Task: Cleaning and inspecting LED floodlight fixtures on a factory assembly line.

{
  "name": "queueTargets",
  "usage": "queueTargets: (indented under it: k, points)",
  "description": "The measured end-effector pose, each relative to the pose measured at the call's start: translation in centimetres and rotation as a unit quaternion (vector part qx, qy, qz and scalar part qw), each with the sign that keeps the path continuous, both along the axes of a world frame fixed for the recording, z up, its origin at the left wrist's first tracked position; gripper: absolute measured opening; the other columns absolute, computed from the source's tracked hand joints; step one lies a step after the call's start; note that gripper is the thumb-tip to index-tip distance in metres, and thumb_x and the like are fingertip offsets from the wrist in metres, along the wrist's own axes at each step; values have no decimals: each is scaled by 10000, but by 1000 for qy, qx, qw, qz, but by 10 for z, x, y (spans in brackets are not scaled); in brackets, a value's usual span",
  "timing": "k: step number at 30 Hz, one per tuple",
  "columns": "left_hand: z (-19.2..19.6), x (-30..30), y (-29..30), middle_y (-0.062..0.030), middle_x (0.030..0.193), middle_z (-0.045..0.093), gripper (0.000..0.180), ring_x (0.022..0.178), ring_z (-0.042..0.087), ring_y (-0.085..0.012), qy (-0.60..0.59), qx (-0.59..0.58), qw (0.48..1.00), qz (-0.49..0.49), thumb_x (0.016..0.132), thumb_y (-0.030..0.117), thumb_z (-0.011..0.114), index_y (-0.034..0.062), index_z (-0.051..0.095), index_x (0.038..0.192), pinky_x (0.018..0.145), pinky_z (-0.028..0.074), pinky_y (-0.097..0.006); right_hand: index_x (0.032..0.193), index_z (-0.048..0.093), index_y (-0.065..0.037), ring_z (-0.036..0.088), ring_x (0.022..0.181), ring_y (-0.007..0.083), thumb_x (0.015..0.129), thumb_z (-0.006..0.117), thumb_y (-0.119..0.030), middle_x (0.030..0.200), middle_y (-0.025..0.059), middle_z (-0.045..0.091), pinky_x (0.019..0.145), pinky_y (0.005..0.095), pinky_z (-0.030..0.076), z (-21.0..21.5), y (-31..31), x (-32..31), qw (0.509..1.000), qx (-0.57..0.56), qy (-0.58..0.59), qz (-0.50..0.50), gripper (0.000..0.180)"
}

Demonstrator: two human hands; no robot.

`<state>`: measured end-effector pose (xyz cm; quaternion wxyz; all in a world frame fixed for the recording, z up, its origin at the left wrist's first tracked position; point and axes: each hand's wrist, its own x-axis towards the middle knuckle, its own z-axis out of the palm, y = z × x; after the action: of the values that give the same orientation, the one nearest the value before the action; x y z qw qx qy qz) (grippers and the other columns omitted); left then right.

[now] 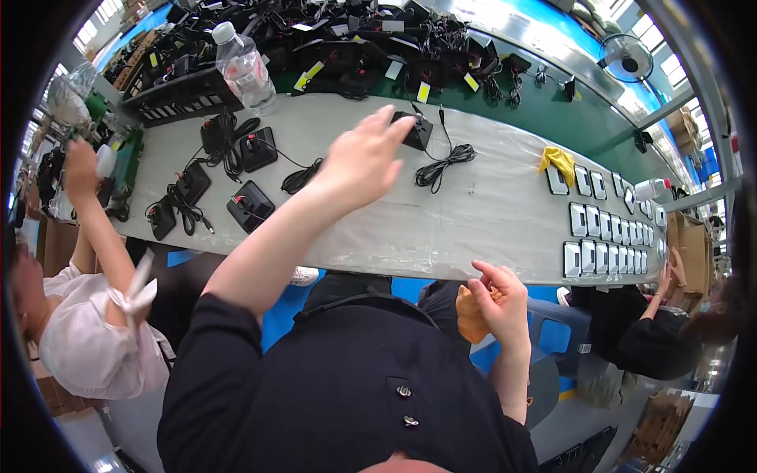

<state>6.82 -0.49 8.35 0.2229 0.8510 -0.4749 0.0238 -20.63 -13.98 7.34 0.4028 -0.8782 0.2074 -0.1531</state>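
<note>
My left hand [359, 162] reaches out over the grey table, fingers stretched and slightly blurred. Its fingertips overlap the edge of a small black device [418, 132]; whether they touch it I cannot tell. From that device runs a black cable [446, 167], bundled in a coil on the tabletop. My right hand [505, 303] is bent at the table's near edge, closed around a crumpled orange-brown cloth [473, 315] that hangs by its fingers. To the left of my left forearm lie several more black devices with coiled cables, among them one black device [251, 206] close to the arm.
A plastic bottle [244, 71] stands at the back left beside a black crate [181, 98]. Piled cabled devices [347, 59] line the far side. At right lie a yellow cloth [558, 164] and rows of white-and-black units [579, 219]. A co-worker [98, 339] sits left, another [658, 339] right.
</note>
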Motion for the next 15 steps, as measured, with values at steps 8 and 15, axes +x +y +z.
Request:
queueTargets:
  k: [8,15]
  points:
    - [-78,5,-109,-276,1400,354,654,1268,398,-419,9,50,982,183,862,456,537,10,430,1327,1055,361,-458,930,644,36,609,817,180,875,633,-100,888,115,650,769,278,484,-34,-20,-66,987,96,-50,-121,147]
    - [-71,10,-78,-159,1068,543,312,1056,503,-372,159,-143,976,-32,660,-95,488,33,512,943,920,438,-417,942,626,-13,550,744,70,960,575,-265,838,22,605,670,198,442,-51,-36,-99,922,311,-133,-190,258]
